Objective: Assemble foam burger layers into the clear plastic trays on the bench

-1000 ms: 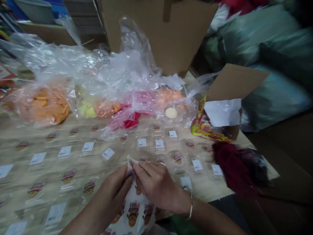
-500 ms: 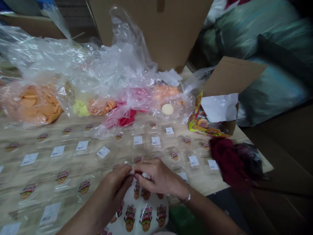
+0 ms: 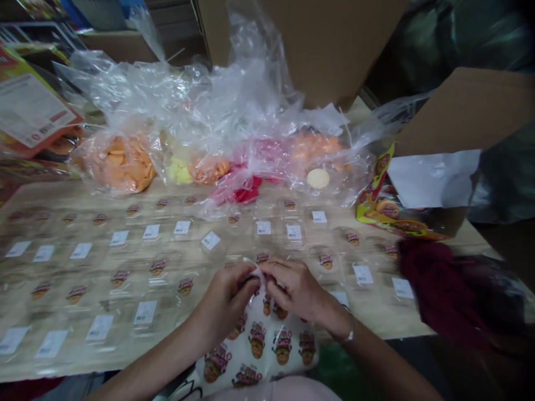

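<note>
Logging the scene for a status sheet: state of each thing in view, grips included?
Left grip: pinching the sticker sheet near its top.
Right grip: pinching the same end.
Sticker sheet: curved, stickers on it.
Clear packs: laid in rows, some showing cartoon stickers, others white labels.
Printed box: open, flap raised.
Bag of orange pieces: filled; sealed or not, can't tell.
Maroon cloth: crumpled.
</note>
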Available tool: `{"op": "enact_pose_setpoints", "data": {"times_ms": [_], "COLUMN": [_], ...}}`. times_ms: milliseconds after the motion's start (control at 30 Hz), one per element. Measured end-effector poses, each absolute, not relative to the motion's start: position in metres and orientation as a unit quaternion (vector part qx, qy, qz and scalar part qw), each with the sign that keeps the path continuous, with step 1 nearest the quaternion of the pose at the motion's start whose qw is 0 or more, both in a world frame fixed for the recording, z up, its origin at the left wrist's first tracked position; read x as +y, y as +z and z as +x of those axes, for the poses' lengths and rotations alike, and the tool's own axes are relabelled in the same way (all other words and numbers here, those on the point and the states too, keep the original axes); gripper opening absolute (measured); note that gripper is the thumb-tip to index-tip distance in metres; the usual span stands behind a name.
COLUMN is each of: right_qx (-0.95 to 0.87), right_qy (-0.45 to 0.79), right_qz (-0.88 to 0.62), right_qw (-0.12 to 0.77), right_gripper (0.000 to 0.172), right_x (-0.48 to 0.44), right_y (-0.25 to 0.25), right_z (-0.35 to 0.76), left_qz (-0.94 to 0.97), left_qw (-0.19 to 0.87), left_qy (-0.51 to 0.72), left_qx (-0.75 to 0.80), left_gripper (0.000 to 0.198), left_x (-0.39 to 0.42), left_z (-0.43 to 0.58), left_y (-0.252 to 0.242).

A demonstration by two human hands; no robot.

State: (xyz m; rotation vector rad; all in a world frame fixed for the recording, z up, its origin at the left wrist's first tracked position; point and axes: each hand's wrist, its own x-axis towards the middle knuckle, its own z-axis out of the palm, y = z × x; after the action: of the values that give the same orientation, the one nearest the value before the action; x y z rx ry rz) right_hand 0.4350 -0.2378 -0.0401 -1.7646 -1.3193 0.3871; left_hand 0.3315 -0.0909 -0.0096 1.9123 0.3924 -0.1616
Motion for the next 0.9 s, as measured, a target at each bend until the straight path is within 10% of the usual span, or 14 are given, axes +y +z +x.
{"op": "enact_pose_setpoints", "data": {"times_ms": [433,900], "right_qx": [-0.285,-0.314], "right_qy": [0.322,0.309], "right_qz": [-0.660,-0.674], "right_qw": [0.616,0.593], "right_gripper": [0.024,0.019], "right_x": [-0.236,-0.231], "right_y": [-0.055,-0.055], "right_z": [0.444,0.441], "left_qz": [0.749,0.798], "left_qw": [0.623,0.573], "left_qy": [-0.047,-0.041], "left_qx": [0.223,0.183], "left_gripper": [0.032,0.041], "left_x": [-0.086,-0.086], "left_z": [0.323,0.322], "left_y": [-0.010,-0.007]}}
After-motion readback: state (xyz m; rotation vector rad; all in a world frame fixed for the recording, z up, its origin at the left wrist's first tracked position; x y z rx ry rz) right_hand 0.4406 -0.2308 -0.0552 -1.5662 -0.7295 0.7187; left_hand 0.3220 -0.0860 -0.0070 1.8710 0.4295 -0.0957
